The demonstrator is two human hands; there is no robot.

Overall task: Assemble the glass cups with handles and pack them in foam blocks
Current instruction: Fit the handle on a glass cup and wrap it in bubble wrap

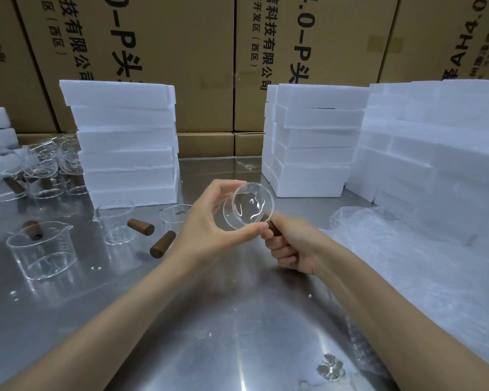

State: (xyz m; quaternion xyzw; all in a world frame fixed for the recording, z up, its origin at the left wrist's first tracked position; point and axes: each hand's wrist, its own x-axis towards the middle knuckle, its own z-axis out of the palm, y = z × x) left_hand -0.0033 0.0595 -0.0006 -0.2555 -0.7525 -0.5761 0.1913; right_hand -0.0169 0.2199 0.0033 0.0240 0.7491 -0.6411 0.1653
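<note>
Glass cup gripped around the rim by left hand, held above steel table; wooden handle clenched in right hand, meeting cup's side. Risk, as judged: cross-threading or cracked glass from overtightening or skewed twist; slipping from smooth wall, dropping onto table.

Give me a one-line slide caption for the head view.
Left hand grips a glass cup while right hand holds its wooden handle, above a steel table.
</note>
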